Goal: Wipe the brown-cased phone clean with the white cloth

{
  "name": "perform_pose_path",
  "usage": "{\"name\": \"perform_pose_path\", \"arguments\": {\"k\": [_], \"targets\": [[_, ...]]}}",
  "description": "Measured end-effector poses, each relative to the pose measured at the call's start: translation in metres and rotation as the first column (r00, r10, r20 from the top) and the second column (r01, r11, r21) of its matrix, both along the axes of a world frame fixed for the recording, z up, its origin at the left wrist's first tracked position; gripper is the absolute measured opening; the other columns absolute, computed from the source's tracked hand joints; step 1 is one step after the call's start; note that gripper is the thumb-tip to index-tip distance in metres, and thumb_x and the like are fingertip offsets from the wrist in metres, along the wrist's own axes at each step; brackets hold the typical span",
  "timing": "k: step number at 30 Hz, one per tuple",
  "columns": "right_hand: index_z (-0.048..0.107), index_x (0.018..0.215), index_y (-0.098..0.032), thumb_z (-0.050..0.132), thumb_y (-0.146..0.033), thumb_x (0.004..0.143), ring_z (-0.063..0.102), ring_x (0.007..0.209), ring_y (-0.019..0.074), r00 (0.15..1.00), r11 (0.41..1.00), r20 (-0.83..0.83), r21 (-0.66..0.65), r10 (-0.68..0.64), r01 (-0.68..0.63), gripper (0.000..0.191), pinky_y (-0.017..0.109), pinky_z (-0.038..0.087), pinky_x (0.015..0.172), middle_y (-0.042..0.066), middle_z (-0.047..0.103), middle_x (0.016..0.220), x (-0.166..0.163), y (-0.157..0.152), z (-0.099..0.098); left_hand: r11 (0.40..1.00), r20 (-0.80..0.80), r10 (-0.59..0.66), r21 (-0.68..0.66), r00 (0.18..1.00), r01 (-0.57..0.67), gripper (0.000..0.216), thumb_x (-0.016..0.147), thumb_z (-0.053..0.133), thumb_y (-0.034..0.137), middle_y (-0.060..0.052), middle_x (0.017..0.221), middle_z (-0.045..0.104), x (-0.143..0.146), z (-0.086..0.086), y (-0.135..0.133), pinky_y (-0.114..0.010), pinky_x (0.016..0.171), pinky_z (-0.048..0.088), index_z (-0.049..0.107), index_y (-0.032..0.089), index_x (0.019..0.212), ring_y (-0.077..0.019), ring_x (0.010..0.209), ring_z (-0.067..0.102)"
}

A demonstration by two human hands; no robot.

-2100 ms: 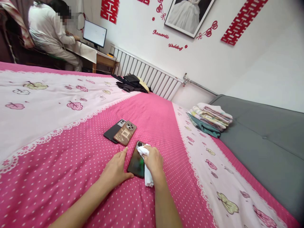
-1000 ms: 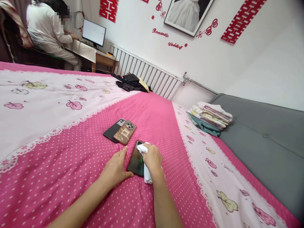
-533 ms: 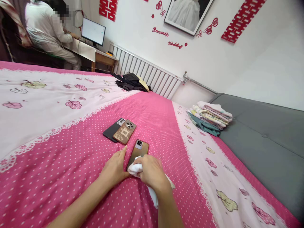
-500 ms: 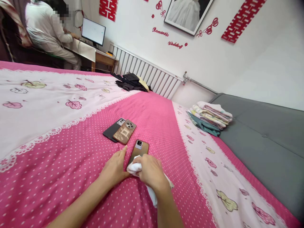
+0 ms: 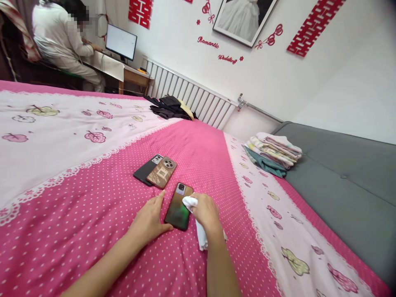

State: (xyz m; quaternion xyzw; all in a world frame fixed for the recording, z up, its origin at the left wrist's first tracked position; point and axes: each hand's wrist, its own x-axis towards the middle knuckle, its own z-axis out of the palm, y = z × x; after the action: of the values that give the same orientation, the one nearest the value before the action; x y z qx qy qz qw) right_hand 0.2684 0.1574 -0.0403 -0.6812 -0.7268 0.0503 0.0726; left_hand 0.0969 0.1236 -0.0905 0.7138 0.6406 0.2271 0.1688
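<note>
A phone (image 5: 177, 212) with a shiny brownish back and a green sheen lies back side up on the pink dotted bedspread (image 5: 198, 144). My left hand (image 5: 150, 218) rests along its left side, fingers stretched and thumb by its lower edge. In my right hand (image 5: 206, 212) is a bunched white cloth (image 5: 190, 203), pressed on the phone's right upper part; the rest of the cloth hangs below the wrist. Just beyond, a brown patterned phone (image 5: 161, 173) partly overlaps a black phone (image 5: 142, 172). Both lie with their cameras facing up.
Folded clothes (image 5: 272, 152) are stacked by the grey headboard (image 5: 340, 185) on the right. Dark clothes (image 5: 169, 108) lie at the bed's far edge near a white radiator (image 5: 192, 88). A person (image 5: 58, 37) sits at a desk with a monitor (image 5: 121, 42) at the far left.
My right hand has moved the white cloth up and to the right across the phone, uncovering its lower part. My left hand has stayed nearly in place.
</note>
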Motion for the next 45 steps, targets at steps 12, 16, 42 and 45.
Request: {"name": "perform_pose_path", "arguments": {"k": [12,16,42,45], "targets": [[0.069,0.085,-0.032,0.061,-0.026,0.067,0.062,0.081,0.0173,0.931,0.922,-0.033,-0.132,0.363,-0.364,0.021,0.024,0.032,0.062,-0.001,0.070,0.082,-0.013,-0.035,0.022,0.998,0.032,-0.016,0.063,0.999,0.014,0.088,0.062,0.068,0.036,-0.021,0.133,0.045,0.000,-0.007,0.003,-0.041,0.101,0.037,0.029,0.003,0.134,-0.0315,0.122,0.043],[0.068,0.089,-0.034,0.062,-0.030,0.069,0.062,0.083,0.0172,0.927,0.921,-0.095,-0.111,0.363,-0.373,0.021,0.024,0.033,0.062,-0.003,0.069,0.086,-0.019,-0.028,0.017,0.996,0.065,-0.012,0.086,0.998,0.006,0.089,0.060,0.068,0.036,-0.021,0.130,0.048,0.000,-0.008,0.004,-0.043,0.099,0.039,0.030,0.005,0.134,-0.0327,0.121,0.045],[0.067,0.097,-0.033,0.057,-0.029,0.077,0.062,0.088,0.0199,1.000,0.999,-0.001,-0.040,-0.031,0.031,0.023,0.025,0.038,0.064,0.004,0.068,0.094,0.003,0.004,0.000,1.000,0.025,-0.008,0.018,1.000,0.007,0.089,0.061,0.070,0.033,-0.020,0.136,0.042,-0.001,-0.001,0.000,-0.041,0.103,0.034,0.029,0.006,0.136,-0.0302,0.125,0.040],[0.069,0.090,-0.031,0.060,-0.027,0.072,0.063,0.085,0.0194,0.999,0.993,-0.001,-0.113,0.034,-0.034,0.021,0.024,0.037,0.062,0.003,0.070,0.089,0.009,-0.006,0.012,1.000,0.015,-0.007,0.015,1.000,0.007,0.089,0.062,0.070,0.033,-0.020,0.135,0.043,-0.001,-0.001,0.000,-0.040,0.102,0.035,0.028,0.005,0.136,-0.0302,0.124,0.041]]}}
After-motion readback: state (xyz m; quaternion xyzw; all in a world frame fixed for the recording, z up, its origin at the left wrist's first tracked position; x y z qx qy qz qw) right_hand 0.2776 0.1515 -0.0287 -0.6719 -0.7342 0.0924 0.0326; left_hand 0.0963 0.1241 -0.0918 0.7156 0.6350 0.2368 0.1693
